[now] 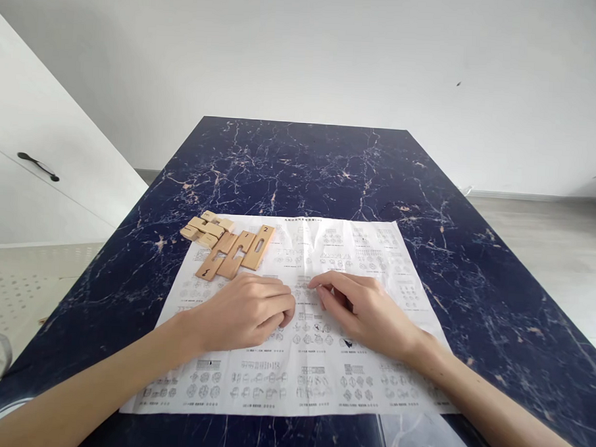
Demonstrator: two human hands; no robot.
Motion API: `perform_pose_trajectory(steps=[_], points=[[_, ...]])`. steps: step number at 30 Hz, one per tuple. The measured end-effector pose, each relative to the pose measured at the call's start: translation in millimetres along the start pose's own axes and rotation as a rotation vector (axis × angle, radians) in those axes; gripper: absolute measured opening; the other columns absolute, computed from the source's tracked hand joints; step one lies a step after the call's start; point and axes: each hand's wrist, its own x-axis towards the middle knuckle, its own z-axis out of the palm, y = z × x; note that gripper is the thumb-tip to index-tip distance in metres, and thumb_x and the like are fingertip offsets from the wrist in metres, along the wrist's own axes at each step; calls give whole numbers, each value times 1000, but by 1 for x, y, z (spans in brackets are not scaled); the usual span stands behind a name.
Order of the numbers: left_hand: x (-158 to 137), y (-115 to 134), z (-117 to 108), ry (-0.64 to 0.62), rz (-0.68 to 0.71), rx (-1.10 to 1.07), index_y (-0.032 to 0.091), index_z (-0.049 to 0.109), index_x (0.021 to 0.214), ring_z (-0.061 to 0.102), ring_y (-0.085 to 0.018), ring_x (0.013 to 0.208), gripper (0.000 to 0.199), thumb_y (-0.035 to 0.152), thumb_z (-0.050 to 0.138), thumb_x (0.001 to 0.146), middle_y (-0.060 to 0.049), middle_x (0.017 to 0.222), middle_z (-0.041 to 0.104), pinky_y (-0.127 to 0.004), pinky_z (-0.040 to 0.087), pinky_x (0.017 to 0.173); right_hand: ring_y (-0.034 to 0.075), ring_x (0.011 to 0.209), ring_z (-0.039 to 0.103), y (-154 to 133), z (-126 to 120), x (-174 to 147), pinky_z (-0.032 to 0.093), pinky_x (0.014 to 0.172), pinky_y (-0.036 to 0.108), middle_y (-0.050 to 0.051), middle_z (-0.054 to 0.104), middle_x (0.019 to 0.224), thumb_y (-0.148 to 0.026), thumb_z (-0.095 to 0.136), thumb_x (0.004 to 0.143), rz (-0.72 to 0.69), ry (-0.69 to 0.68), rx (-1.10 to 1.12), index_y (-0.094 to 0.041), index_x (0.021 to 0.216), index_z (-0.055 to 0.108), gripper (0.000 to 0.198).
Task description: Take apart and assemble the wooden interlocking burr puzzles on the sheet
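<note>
A creased white sheet (230, 408) printed with rows of small diagrams lies on the table under both hands. Resting on its left half is my left hand (247, 310), fingers curled in and nothing seen in them. Just beyond it lie flat wooden puzzle pieces: one marked 2 (265, 236), one marked 1 (232, 263), and a notched one (207, 268) further left. Behind these, at the sheet's upper left corner, sits a cluster of interlocked wooden pieces (205, 230). My right hand (368, 312) rests on the right half, fingers loosely bent, thumb apart from the forefinger, holding nothing visible.
The dark blue marbled table (300, 164) stretches away toward a pale wall (305, 52). On the left stands a white cabinet door with a black handle (38, 166). A clear, shiny sheet (427, 443) lies at the near edge, by my right forearm.
</note>
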Motion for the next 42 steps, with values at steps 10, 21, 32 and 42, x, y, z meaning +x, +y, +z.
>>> perform_pose_trajectory(steps=[10, 21, 32, 42], points=[[0, -1, 1, -1, -2, -8, 17, 63, 79, 53, -11, 61, 31, 1, 43, 97, 2, 70, 65, -29, 41, 60, 20, 79, 75, 1, 1, -1, 56, 71, 34, 8, 83, 98, -29, 48, 108, -1, -3, 7, -20, 118, 75, 30], [0, 1, 0, 5, -1, 3, 18, 64, 78, 54, -11, 60, 33, 1, 43, 97, 2, 70, 66, -29, 42, 59, 20, 76, 74, 1, 1, 0, 55, 69, 34, 7, 82, 96, -29, 48, 108, 4, -4, 0, -21, 119, 75, 30], [0, 0, 0, 2, -5, -4, 17, 65, 78, 54, -11, 60, 33, 0, 43, 98, 2, 70, 66, -29, 43, 59, 19, 75, 73, 1, 0, 0, 55, 67, 33, 7, 82, 95, -30, 47, 108, 9, -5, -14, -21, 119, 75, 31], [-1, -4, -3, 99, 108, 68, 18, 60, 78, 53, -10, 59, 32, -3, 46, 98, 4, 68, 64, -28, 42, 56, 21, 83, 76, 1, 1, 0, 57, 74, 34, 7, 83, 100, -29, 48, 108, 0, 0, 0, -22, 118, 75, 29]])
